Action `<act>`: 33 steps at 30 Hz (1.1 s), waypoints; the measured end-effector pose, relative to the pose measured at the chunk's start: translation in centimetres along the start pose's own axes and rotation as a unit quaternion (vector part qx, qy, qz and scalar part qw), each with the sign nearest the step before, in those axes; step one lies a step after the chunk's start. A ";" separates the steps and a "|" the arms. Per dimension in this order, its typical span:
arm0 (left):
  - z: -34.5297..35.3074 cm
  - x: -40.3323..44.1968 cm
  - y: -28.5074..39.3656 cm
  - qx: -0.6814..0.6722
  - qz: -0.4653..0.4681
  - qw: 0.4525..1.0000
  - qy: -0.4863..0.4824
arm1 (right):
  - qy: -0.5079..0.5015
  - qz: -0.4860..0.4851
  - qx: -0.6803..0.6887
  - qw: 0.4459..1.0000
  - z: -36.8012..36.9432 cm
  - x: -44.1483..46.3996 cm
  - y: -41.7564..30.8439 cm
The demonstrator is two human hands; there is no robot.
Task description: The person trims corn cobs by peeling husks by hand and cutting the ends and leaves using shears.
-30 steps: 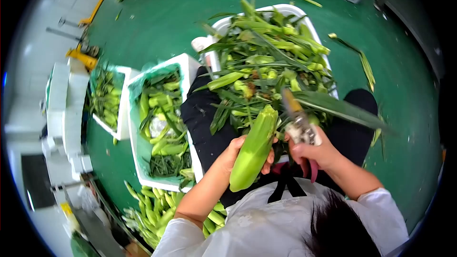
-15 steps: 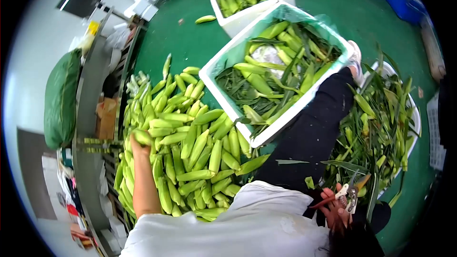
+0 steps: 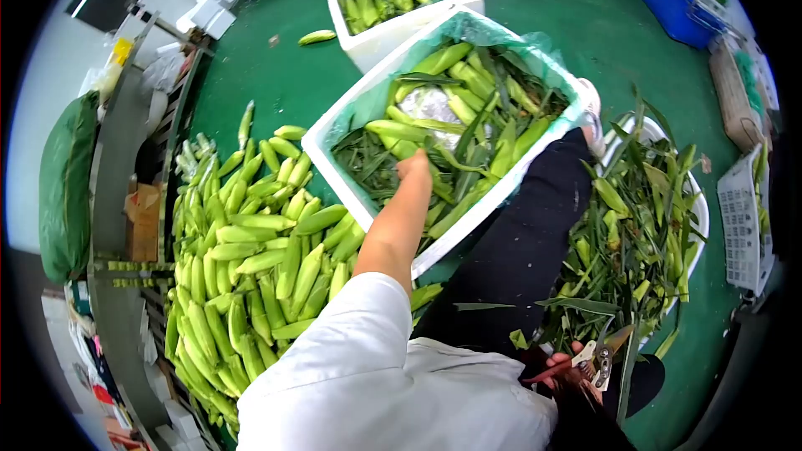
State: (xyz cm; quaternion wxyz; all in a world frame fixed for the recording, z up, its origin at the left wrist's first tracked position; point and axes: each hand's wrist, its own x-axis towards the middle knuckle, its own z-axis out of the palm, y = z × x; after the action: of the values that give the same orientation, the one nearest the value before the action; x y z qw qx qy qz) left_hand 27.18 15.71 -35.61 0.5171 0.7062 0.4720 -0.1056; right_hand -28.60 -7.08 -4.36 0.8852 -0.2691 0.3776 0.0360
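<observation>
My left hand (image 3: 413, 167) reaches into a white foam box (image 3: 334, 159) lined with green film, closed at an ear of green corn (image 3: 399, 148); its fingertips are partly hidden. Loose leaves and a pale wrapped bundle (image 3: 430, 108) lie among the corn there. Low on the right, my right hand (image 3: 572, 374) is wrapped round red-handled pruning shears (image 3: 600, 357), beside a white tub (image 3: 702, 209) heaped with leaves and husks. To the left of the box, a big pile of corn (image 3: 251, 284) covers the floor.
A second foam box (image 3: 401, 21) of corn stands behind the first, with one ear (image 3: 317, 37) on the floor beside it. A metal rack (image 3: 125, 150) and green sack (image 3: 68, 188) are at left. A blue bin (image 3: 668, 0) and white basket (image 3: 742, 225) stand at right.
The ear of corn my left hand held went from my lap to the floor pile. My left hand then moved right into the foam box. The shears remain in my right hand.
</observation>
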 end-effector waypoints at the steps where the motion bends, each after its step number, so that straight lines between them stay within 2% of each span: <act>1: -0.5 -0.2 -0.5 0.020 0.024 0.999 -0.010 | 0.004 -0.005 0.001 1.000 0.3 -0.1 0.0; 3: -4.6 -4.7 1.6 -0.095 -0.020 0.978 -0.187 | 0.012 -0.016 0.004 1.000 0.9 -0.5 -0.1; 4: -5.0 -3.5 1.7 -0.103 -0.016 0.967 -0.233 | -0.008 -0.037 0.014 0.999 0.3 0.0 0.7; 5: -4.8 -2.7 1.2 -0.096 0.079 0.970 -0.207 | -0.026 -0.055 0.028 0.998 -0.4 0.5 1.8; 7: -7.1 -11.2 2.9 -0.076 0.263 0.949 -0.159 | -0.024 -0.059 0.022 0.998 1.5 0.7 0.9; 9: -8.8 -17.4 4.7 -0.042 0.448 0.876 -0.175 | -0.049 -0.093 -0.005 0.994 4.6 0.2 -1.2; 11: -11.5 -27.8 7.2 0.038 0.569 0.790 -0.224 | -0.018 -0.149 -0.124 0.981 5.7 0.1 -3.0; 13: -12.4 -34.7 7.6 0.136 0.622 0.710 -0.301 | 0.001 -0.210 -0.324 0.923 6.0 0.8 -5.4; 14: -12.5 -37.9 7.4 0.161 0.641 0.672 -0.335 | 0.017 -0.301 -0.382 0.874 4.6 2.1 -5.1; 15: -12.4 -40.7 7.0 0.186 0.659 0.629 -0.369 | 0.041 -0.339 -0.496 0.798 5.6 1.8 -7.4; 17: -12.3 -45.0 5.5 0.241 0.745 0.518 -0.346 | 0.104 -0.357 -0.553 0.746 6.1 1.3 -9.4; 20: -12.4 -49.5 2.8 0.331 0.751 0.472 -0.323 | 0.135 -0.348 -0.513 0.773 3.5 0.9 -9.5; 21: -12.2 -50.0 1.8 0.345 0.757 0.456 -0.315 | 0.129 -0.334 -0.462 0.811 2.2 1.0 -9.0; 22: -11.9 -50.2 0.9 0.338 0.781 0.427 -0.306 | 0.112 -0.317 -0.415 0.845 1.0 1.2 -8.5; 24: -11.2 -50.7 0.2 0.324 0.844 0.334 -0.268 | 0.068 -0.284 -0.297 0.909 -0.3 0.7 -8.0; 25: -11.2 -50.9 0.0 0.315 0.870 0.290 -0.245 | 0.014 -0.248 -0.166 0.954 -0.9 0.7 -7.8; 28: -11.4 -52.1 -0.8 0.379 0.840 0.271 -0.278 | -0.008 -0.204 -0.089 0.975 -2.4 1.1 -7.4; 31: -11.4 -53.3 -0.5 0.447 0.820 0.234 -0.270 | 0.037 -0.254 -0.210 0.944 -4.4 3.4 -6.0; 32: -11.0 -53.3 -0.2 0.441 0.816 0.237 -0.289 | 0.051 -0.303 -0.205 0.929 -4.5 4.1 -5.3; 33: -10.3 -53.1 0.2 0.434 0.812 0.240 -0.308 | 0.057 -0.276 -0.190 0.940 -4.4 4.0 -5.2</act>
State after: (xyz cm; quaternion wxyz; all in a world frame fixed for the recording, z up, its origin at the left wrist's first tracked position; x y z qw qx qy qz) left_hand -4.44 -5.32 2.87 0.0484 0.7450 -0.6648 -0.0278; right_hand -27.23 -14.33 -7.30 0.7699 -0.5278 0.3239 -0.1542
